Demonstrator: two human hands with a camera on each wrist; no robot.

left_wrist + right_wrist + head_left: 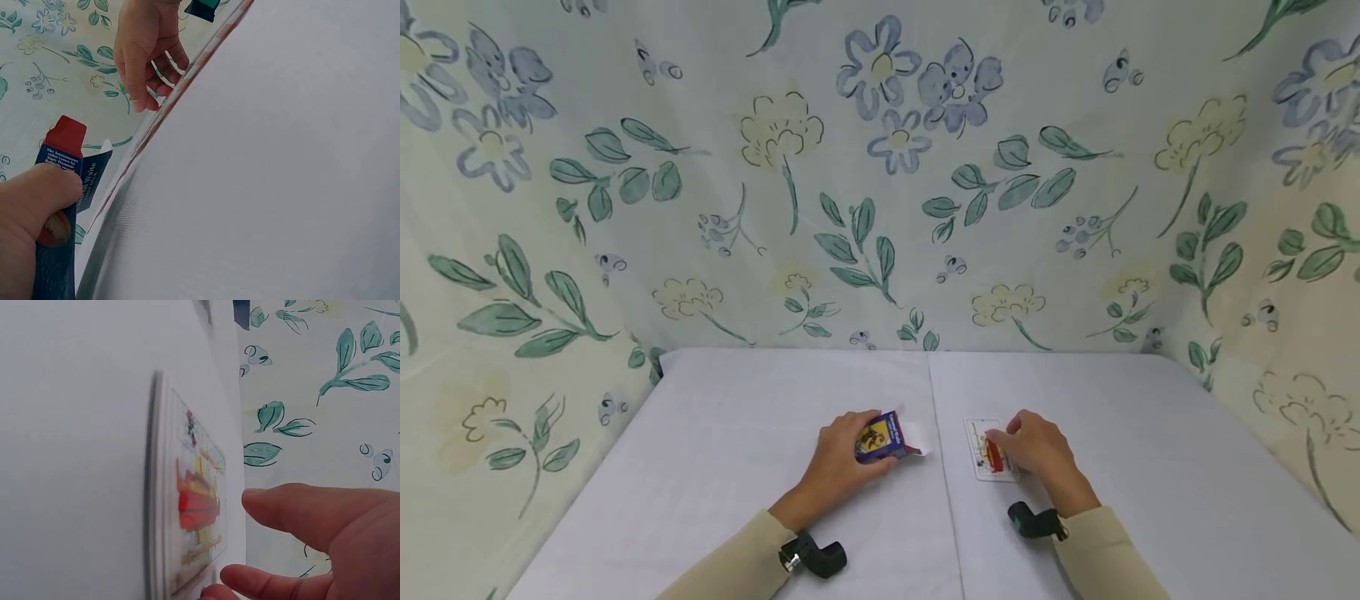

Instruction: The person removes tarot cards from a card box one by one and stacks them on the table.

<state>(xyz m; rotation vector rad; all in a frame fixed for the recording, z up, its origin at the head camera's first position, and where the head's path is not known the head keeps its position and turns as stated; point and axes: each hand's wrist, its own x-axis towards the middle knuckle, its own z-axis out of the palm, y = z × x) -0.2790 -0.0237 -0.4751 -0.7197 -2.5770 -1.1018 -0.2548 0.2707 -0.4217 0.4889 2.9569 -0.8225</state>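
Note:
My left hand (pixel 842 454) grips a small blue card box (pixel 874 438) with a yellow picture panel, its end flap open to the right. In the left wrist view the thumb (pixel 44 194) lies across the box's printed side, beside a raised red flap (pixel 67 132). A low stack of playing cards (pixel 981 454) with white borders and a red-and-yellow picture lies flat on the table. Over its right edge is my right hand (pixel 1041 454). In the right wrist view its thumb (pixel 294 509) stands apart from the cards (pixel 200 506), fingers loosely bent near their edge.
A white cloth with a lengthwise crease covers the table (pixel 737 433). Floral fabric (pixel 880 208) hangs behind and at both sides. Each wrist carries a black camera mount, the left one (pixel 820 557) and the right one (pixel 1030 521).

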